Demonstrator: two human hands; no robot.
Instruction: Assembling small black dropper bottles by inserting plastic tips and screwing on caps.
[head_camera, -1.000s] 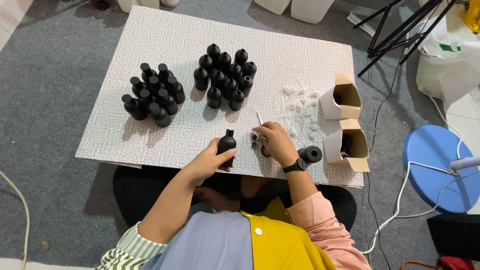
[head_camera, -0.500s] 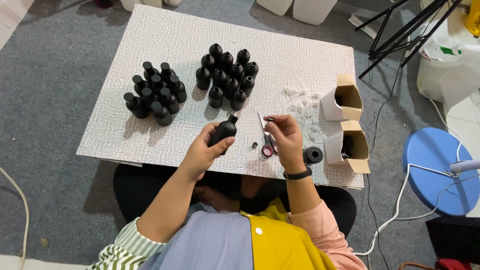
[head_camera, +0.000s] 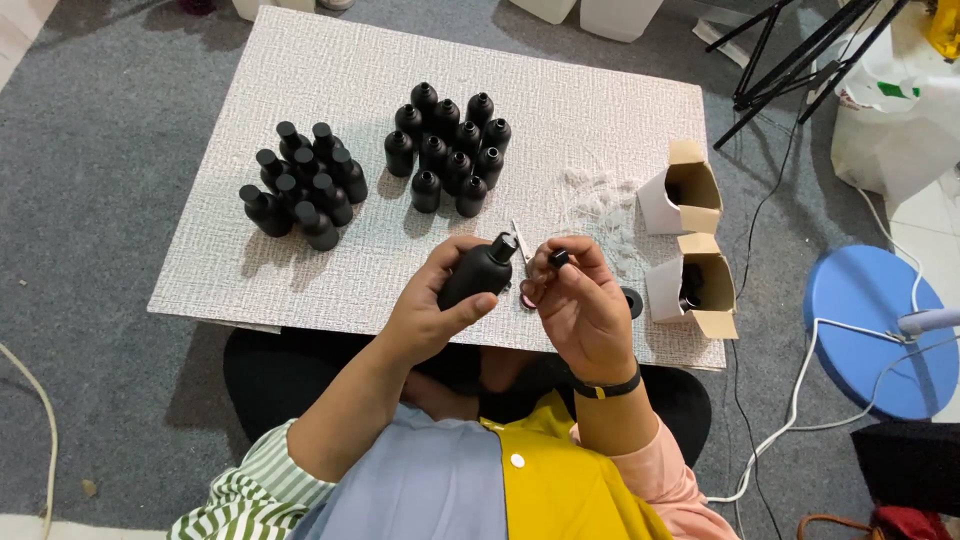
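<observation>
White textured board (head_camera: 330, 90) on grey carpet, my work surface. Left hand (head_camera: 432, 310): fingers wrapped around one black bottle (head_camera: 478, 272), raised and tilted over the board's near edge, neck towards my right hand (head_camera: 580, 305). Right hand: thumb and fingertips pinching a small black cap (head_camera: 558, 257) just beside the bottle's neck. Two clusters of black bottles (head_camera: 450, 150) stand further back. Two open cardboard boxes (head_camera: 690, 245) to the right.
</observation>
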